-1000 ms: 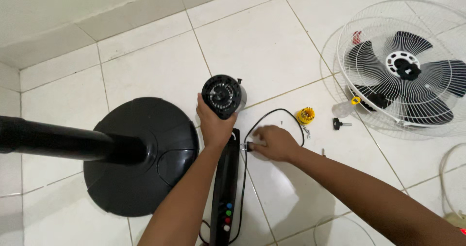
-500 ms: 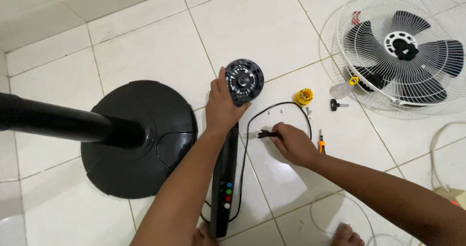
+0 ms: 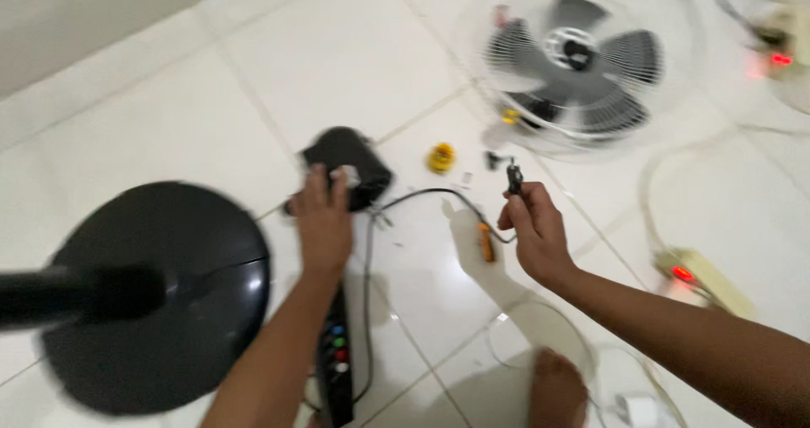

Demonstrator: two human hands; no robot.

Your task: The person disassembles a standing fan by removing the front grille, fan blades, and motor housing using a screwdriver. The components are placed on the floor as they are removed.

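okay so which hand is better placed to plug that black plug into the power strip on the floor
Right, probably. The right hand holds the plug raised off the floor, and the power strip lies on that same side. The left hand rests on the black motor housing, farther away.

Open tile beyond the motor housing (image 3: 346, 166), fan grille (image 3: 578, 61) apparently blocking far right, round base (image 3: 160, 293) crowding left

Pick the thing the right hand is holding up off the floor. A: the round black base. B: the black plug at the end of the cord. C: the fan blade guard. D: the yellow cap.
B: the right hand pinches the black plug with the cord trailing from it, while the yellow cap lies on the floor apart from it.
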